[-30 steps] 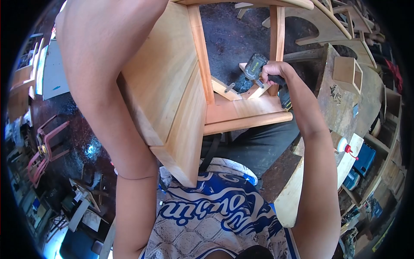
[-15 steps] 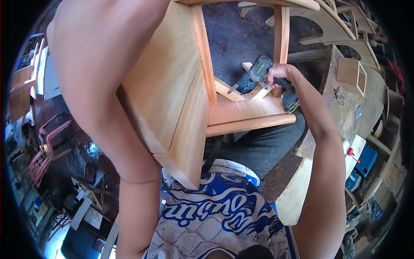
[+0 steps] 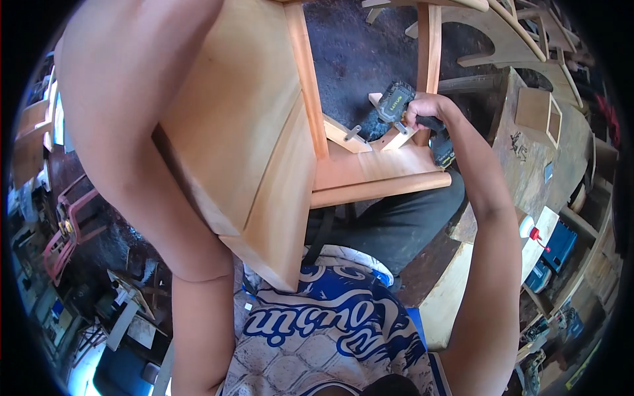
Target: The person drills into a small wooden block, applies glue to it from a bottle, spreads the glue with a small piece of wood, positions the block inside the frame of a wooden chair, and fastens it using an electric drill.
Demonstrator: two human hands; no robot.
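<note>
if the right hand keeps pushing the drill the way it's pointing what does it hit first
Probably the angled corner block inside the wooden chair frame: the right hand aims the drill down at it, though depth is hard to judge.

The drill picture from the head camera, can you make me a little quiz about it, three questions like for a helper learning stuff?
1. True or false: the right hand grips the cordless drill.
2. Pick one. The drill's tip points at: A) a corner block inside the wooden chair frame; B) the glue bottle; C) the floor.
3. Fill in: the glue bottle on the bench has a ___ cap.

Key: 1 true. 2 A. 3 red.
</note>
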